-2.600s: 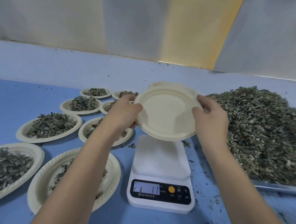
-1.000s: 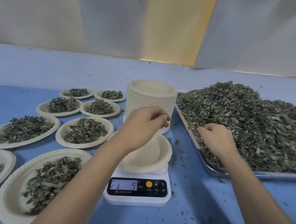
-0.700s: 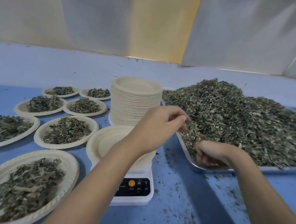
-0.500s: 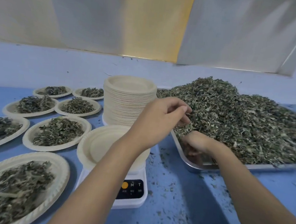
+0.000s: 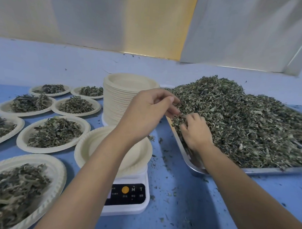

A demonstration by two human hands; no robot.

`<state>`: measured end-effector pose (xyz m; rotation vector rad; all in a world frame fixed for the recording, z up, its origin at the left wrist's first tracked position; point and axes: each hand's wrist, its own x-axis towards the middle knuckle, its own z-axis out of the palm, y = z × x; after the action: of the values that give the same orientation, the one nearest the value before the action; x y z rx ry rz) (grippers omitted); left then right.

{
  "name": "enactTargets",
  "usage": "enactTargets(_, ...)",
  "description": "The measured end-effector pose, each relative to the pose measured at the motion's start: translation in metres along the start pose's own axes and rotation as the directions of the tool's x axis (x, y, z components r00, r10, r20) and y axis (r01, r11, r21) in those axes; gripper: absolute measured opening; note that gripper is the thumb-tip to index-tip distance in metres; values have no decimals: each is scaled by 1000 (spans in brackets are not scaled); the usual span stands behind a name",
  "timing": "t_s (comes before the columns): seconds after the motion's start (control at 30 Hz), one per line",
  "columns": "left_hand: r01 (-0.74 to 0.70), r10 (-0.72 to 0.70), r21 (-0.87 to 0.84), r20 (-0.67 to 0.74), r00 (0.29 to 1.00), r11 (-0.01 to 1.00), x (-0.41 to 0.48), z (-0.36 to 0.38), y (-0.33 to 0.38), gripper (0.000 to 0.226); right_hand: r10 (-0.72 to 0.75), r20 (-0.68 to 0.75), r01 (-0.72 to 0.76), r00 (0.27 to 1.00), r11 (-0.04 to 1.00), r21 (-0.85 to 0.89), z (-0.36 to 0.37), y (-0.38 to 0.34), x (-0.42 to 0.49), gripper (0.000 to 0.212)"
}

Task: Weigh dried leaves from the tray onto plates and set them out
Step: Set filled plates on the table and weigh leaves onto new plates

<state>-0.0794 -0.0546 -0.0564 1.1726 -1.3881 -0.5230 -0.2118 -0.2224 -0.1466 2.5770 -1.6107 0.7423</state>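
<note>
At centre right, the right hand (image 5: 195, 133) digs curled fingers (image 5: 188, 121) into the dried leaves (image 5: 244, 124) heaped on the tray (image 5: 267, 170), gripping a clump. The left hand (image 5: 146, 112) curls at the heap's edge; whether it holds any is unclear. Leaves could scatter on the way to the empty plate (image 5: 90, 146) on the scale (image 5: 128, 196). Blue desk (image 5: 185, 197), crumb-littered; pale panelled wall (image 5: 81, 20) behind.

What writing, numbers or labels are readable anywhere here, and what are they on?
"M": scale panel, right of the orange button.
"T": same panel, right of the M.
Small print under the buttons: too small to read.
Display: hidden by the left arm.
</note>
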Motion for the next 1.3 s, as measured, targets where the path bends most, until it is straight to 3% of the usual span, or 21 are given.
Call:
enactTargets(0.1,2,-2,-9,-16,1000,1000,0,-4,0,22,-44,256,43,966,999,10,8,0,1,43)
enactTargets(0.17,13,-14,-16,-27,1000,1000,0,-5,-1,22,-44,321,42,946,999,13,11,4,2,43)
enactTargets(0.27,30,-31,-26,-36,999,999,0,-6,-1,21,-39,371,92,928,988,-127,12,7,2,43)
enactTargets(0.33,31,-32,-13,-35,999,999,-1,-6,-1,21,-57,327,109,943,984,-144,10,4,2,44)
enactTargets(0.4,34,-34,-14,-35,999,999,-2,-7,-1,21,-127,197,143,972,987,-71,4,0,0,47)
enactTargets(0.53,36,-37,-16,-46,998,999,-2,-8,0,21,-325,56,320,944,944,86,-5,-6,-4,62)
enactTargets(0.63,43,-44,-30,-51,998,999,-1,-10,3,22,-276,92,270,957,960,73,-6,-5,-5,64)
enactTargets(0.73,48,-50,-37,-50,998,998,-2,-10,4,22,-140,131,149,982,987,-62,-6,0,-2,58)
enactTargets(0.8,51,-53,-40,-41,998,998,-2,-10,4,21,-26,82,35,996,993,-115,-4,4,-1,48)
enactTargets(0.87,55,-57,-40,-33,998,998,-2,-9,3,21,83,89,-81,993,996,-23,-1,6,0,46)
enactTargets(0.97,60,-61,-35,-27,998,998,-2,-8,3,21,123,276,-168,953,975,146,5,8,0,53)
enactTargets(1.03,62,-63,-33,-25,998,998,-2,-7,2,21,87,325,-143,942,978,151,8,8,0,54)
enactTargets(1.13,66,-67,-25,-27,997,998,-2,-7,2,21,40,224,-76,974,985,155,7,5,-1,50)
enactTargets(1.2,69,-70,-24,-27,997,997,-2,-7,1,21,14,170,-26,985,997,68,4,4,-2,49)
enactTargets(1.3,68,-69,-22,-24,997,997,-2,-6,0,21,-25,263,52,964,994,-94,1,3,-4,48)
